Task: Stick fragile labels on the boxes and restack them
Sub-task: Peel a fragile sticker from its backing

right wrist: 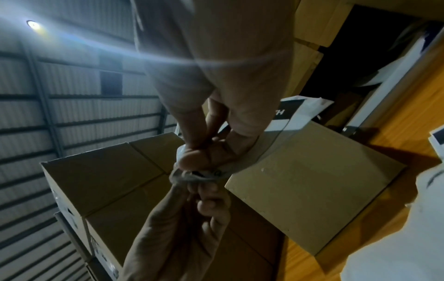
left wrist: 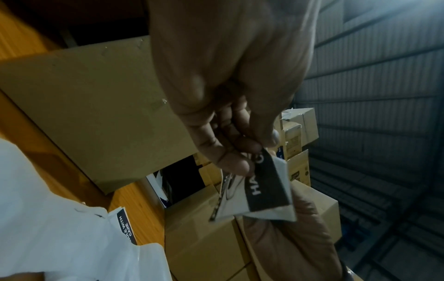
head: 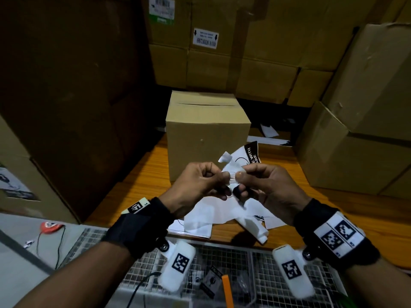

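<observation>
Both hands, left hand [head: 201,183] and right hand [head: 264,185], pinch one fragile label [head: 242,160] with curled fingers, peeling it (apparently); the box [head: 208,138] mid-tabletop [head: 142,187] is unlabelled, restacking undone

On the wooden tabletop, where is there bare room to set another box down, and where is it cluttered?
Bare wood shows left of the box, up to the dark stack, and right of the paper scraps, below the right-hand cartons. The middle, under the left hand and right hand, is crowded with scraps.

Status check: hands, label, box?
Left hand and right hand both pinch fragile label, peeling. Box ahead, unlabelled face. Nothing blocking.
</observation>
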A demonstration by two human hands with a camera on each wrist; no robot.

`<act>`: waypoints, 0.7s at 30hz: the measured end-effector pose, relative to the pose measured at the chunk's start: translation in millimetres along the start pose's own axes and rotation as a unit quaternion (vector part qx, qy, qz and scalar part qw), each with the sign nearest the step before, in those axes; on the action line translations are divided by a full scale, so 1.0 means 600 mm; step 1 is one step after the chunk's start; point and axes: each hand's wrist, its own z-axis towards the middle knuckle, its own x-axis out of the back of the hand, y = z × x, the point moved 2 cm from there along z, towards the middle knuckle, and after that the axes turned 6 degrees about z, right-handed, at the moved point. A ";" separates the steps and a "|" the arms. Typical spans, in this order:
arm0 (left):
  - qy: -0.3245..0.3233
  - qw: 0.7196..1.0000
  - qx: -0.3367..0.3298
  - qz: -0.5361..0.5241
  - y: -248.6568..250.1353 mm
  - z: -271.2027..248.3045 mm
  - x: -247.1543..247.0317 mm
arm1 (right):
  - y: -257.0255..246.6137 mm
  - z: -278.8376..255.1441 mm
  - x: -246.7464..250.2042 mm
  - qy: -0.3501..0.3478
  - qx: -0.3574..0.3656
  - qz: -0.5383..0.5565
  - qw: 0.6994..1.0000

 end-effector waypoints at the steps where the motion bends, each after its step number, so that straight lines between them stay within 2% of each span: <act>1: -0.005 1.000 0.004 0.003 0.003 -0.001 0.002 | -0.003 0.000 0.002 -0.004 -0.010 -0.014 1.000; 5: -0.004 1.000 0.020 0.008 0.009 -0.006 0.007 | -0.006 0.003 0.005 -0.007 -0.031 -0.027 0.999; 10: 0.010 0.997 0.011 0.072 0.010 -0.019 0.004 | 0.015 0.001 0.011 -0.050 -0.052 0.065 0.995; 14: 0.057 0.992 0.004 0.113 0.013 -0.020 0.014 | 0.017 -0.001 0.025 -0.093 -0.070 0.089 0.989; 18: 0.116 0.982 -0.028 0.149 0.010 -0.024 0.020 | 0.023 -0.004 0.016 -0.024 -0.031 -0.017 0.999; 21: 0.127 0.977 -0.045 0.164 0.004 -0.025 0.006 | 0.031 -0.006 -0.008 -0.001 0.001 -0.125 0.992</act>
